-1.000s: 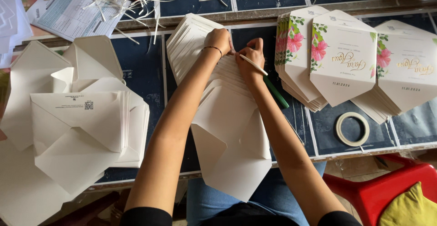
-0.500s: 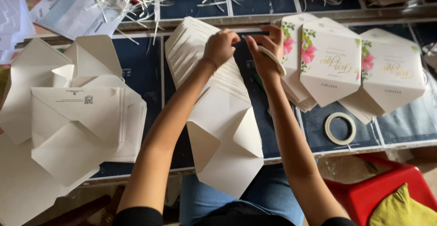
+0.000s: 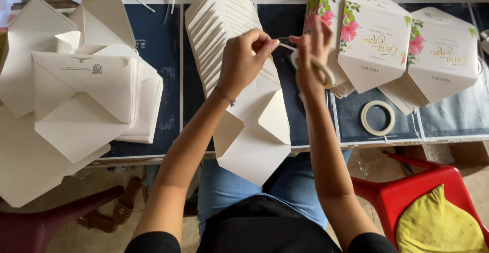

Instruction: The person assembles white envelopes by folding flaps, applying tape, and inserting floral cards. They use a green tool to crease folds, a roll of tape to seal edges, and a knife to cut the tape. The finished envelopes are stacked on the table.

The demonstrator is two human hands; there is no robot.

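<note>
Dark blue table (image 3: 163,54) | hands: left (image 3: 244,59) pinching thin tape strip (image 3: 286,46) | right (image 3: 310,59) gripping round tape roll (image 3: 318,69)

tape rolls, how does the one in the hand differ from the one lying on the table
The tape roll in the right hand is held up off the table and tilted, with a strip drawn from it to the left hand. The tape roll on the table lies flat and untouched, right of the arms. The held one is partly hidden by fingers; the lying one shows whole. Both are pale, thin rings.

Dark blue tabletop (image 3: 158,44); red plastic chair (image 3: 407,194); tan floor (image 3: 81,237)
</note>
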